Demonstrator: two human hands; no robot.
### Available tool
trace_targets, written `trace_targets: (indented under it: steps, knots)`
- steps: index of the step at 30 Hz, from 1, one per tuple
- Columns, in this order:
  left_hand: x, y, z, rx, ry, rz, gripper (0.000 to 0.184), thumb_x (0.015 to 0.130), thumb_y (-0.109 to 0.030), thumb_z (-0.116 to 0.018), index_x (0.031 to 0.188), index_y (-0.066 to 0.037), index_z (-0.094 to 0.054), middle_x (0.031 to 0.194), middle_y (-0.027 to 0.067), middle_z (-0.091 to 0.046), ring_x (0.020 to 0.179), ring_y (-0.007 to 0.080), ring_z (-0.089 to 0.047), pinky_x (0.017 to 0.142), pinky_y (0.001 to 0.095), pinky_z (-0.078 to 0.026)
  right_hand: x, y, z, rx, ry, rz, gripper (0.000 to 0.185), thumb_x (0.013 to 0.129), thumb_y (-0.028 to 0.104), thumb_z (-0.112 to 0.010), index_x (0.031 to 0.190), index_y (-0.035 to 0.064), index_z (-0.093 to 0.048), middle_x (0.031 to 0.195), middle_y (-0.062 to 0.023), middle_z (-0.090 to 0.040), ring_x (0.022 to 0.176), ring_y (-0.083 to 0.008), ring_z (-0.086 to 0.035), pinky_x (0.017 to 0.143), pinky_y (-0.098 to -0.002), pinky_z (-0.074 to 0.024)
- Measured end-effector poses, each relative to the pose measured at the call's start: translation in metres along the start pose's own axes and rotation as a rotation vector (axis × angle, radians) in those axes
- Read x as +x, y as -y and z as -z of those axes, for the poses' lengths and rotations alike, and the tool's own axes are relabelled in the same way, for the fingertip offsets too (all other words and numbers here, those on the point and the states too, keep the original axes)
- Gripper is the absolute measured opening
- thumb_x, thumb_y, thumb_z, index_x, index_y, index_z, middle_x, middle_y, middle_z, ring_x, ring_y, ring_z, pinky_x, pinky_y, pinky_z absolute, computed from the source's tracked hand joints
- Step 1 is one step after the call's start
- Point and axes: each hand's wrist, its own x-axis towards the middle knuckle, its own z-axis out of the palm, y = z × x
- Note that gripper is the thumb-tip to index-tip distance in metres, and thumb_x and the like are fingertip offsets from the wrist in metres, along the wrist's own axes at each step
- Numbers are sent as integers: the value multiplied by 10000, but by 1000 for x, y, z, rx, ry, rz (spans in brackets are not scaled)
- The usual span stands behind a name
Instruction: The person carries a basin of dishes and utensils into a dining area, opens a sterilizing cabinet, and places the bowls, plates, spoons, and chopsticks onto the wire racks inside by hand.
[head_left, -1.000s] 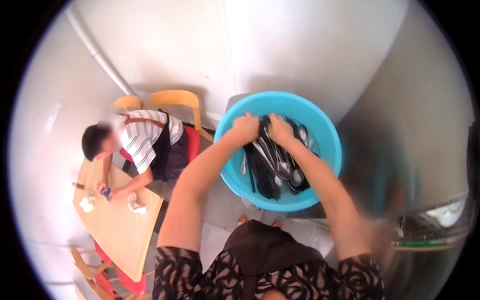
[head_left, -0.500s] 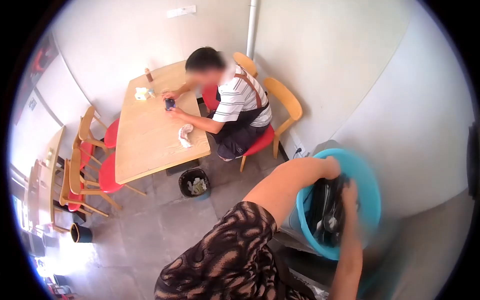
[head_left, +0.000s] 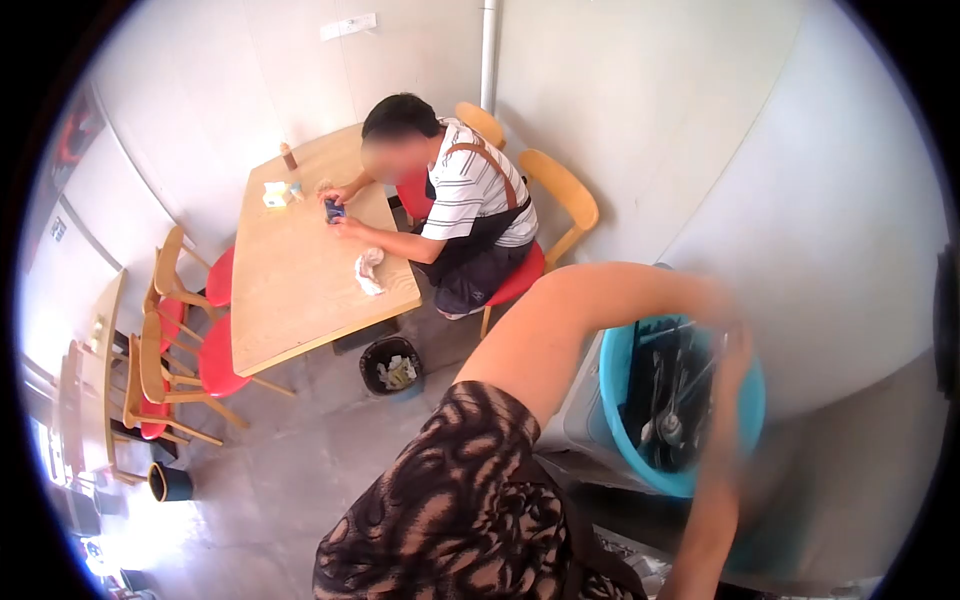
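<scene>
Several spoons [head_left: 670, 426] seen lying in blue basin [head_left: 616, 425]; handling judged in hand; left hand [head_left: 714, 300] and right hand [head_left: 735, 350] close together near basin's far rim, grip blurred, cannot be told; steady grasp judged required next; person [head_left: 468, 195] seated at table [head_left: 300, 270]

The bare left arm [head_left: 560, 330] leaves a short sleeve [head_left: 430, 480] of black-and-tan patterned cloth, bends at the elbow and reaches rightward. The bare right arm [head_left: 708, 525] extends upward, nearly straight. The left hand [head_left: 714, 300] and right hand [head_left: 738, 350] are close together, blurred, their finger poses unclear.
</scene>
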Motion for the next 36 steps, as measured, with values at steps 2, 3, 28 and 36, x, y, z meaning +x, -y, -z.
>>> trace_targets:
  steps: [2,3,28,36]
  knots:
    - [2,-7,-5,-190,-262,-37,211,791,-211,-554,876,-47,-659,918,150,-657,807,318,-628,695,433,-495,0,-5,-6,289,54,-12,247,949,239,-439,1114,73,-520,977,5,-561,920,-113,-545,752,-311,-435]
    - [-3,-10,-2,-202,-249,-47,211,791,-211,-554,876,-47,-659,918,150,-657,807,318,-628,695,433,-495,-13,17,-11,359,56,5,263,944,258,-445,1118,75,-519,1004,8,-556,944,-114,-533,772,-310,-427]
    - [-44,-2,-49,-1957,-218,746,231,859,-315,-603,873,-104,-507,702,42,-500,527,100,-430,426,214,-317,-116,22,28,-1186,748,-132,559,673,394,-703,1014,-27,-562,956,-219,-602,886,-348,-600,811,-416,-476]
    - [-49,-31,-55,-1851,-119,509,185,850,-173,-628,968,-58,-544,808,43,-565,662,149,-530,558,259,-435,-108,36,33,-1306,668,-26,188,720,109,-566,853,8,-652,863,-161,-633,815,-324,-636,716,-385,-513]
